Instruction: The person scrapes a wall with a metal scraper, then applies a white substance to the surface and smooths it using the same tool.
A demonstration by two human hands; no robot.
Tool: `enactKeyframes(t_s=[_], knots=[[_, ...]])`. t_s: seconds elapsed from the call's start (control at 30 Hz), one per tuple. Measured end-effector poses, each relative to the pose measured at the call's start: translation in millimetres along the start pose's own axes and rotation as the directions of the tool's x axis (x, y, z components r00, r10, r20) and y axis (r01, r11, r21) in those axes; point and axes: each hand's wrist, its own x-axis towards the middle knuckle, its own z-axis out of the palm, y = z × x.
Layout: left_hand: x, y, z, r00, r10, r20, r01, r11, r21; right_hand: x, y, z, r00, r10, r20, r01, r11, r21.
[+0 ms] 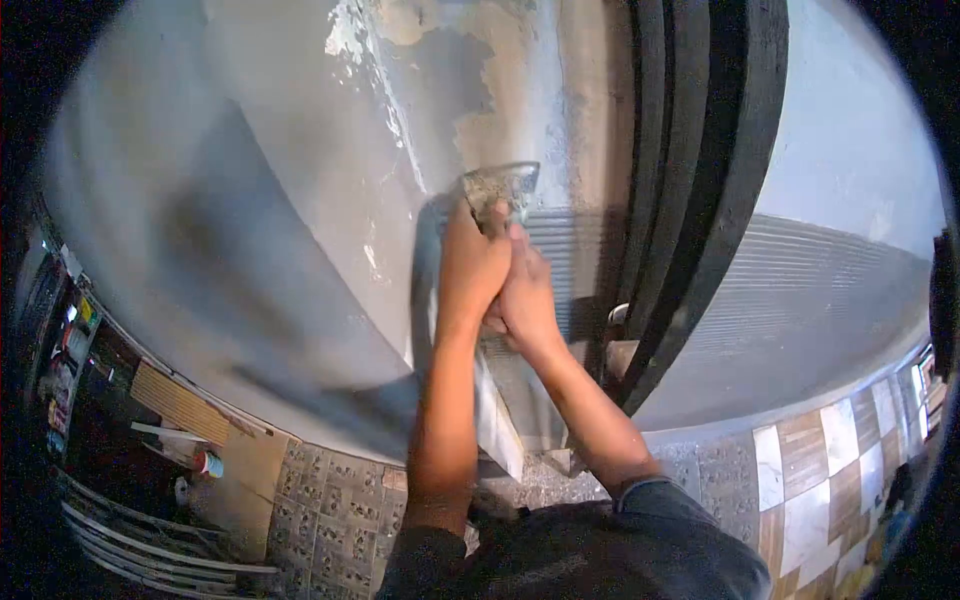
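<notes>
Both my hands are raised in front of the wall, close together around one tool, a wide-bladed scraper (503, 184). Its blade, spotted with residue, points up and lies at the wall surface. My left hand (474, 258) is closed around the scraper near the blade. My right hand (526, 290) is closed just beside and below it, overlapping the left. The fingers hide most of the handle. Above the blade, the wall (445, 85) shows patchy grey and tan areas, with white flaking paint along a vertical edge.
Dark upright beams (700, 180) stand close on the right. Corrugated grey panelling (800, 290) lies beyond them. Below are patterned floor tiles (325, 500) and checkered tiles (835, 500). At lower left are a wooden board (245, 480), a small white bucket (209, 464) and metal rails (150, 560).
</notes>
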Motion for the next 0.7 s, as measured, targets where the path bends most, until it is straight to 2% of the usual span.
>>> enactKeyframes(t_s=[0.03,0.07,0.1,0.23,0.33,0.4,0.43,0.47,0.53,0.6,0.67,0.7], knots=[[-2,-11,8,1.000,0.018,-0.021,-0.017,0.999,0.033,-6,1,-2,0.999,0.027,-0.037,-0.025,0.998,0.064],[0,-18,13,0.998,0.040,-0.048,-0.037,0.997,0.064,-6,1,-3,0.998,0.056,-0.009,-0.055,0.990,0.131],[1,-14,13,0.998,0.029,-0.060,-0.028,0.999,0.021,-7,-1,-3,0.996,0.086,0.019,-0.088,0.977,0.195],[-5,-4,10,0.999,-0.018,-0.033,0.019,0.999,0.048,-10,-4,-4,0.995,0.096,0.017,-0.097,0.968,0.231],[-1,-7,9,0.998,0.015,-0.061,-0.011,0.998,0.060,0,2,-1,0.996,-0.086,-0.025,0.088,0.989,0.119],[6,-1,6,0.996,0.024,-0.085,-0.022,0.999,0.024,6,-8,-1,0.993,0.096,0.071,-0.110,0.968,0.225],[15,-2,3,0.996,0.040,-0.079,-0.044,0.998,-0.050,11,-12,1,0.994,0.092,0.067,-0.105,0.969,0.225],[13,-2,4,0.997,0.035,-0.074,-0.039,0.998,-0.049,13,-15,5,0.995,0.091,0.050,-0.099,0.976,0.196],[8,2,2,0.998,-0.011,-0.065,0.018,0.994,0.106,6,-12,4,0.995,0.095,0.028,-0.099,0.980,0.170],[3,-15,12,0.998,0.040,-0.057,-0.034,0.995,0.094,-10,-11,2,0.988,0.154,0.027,-0.155,0.950,0.272],[3,-18,15,0.995,0.063,-0.076,-0.053,0.991,0.120,-11,-25,6,0.987,0.161,0.018,-0.160,0.956,0.244],[5,-1,6,0.999,-0.013,-0.049,0.019,0.992,0.126,-10,-32,7,0.986,0.169,0.008,-0.166,0.962,0.214]])
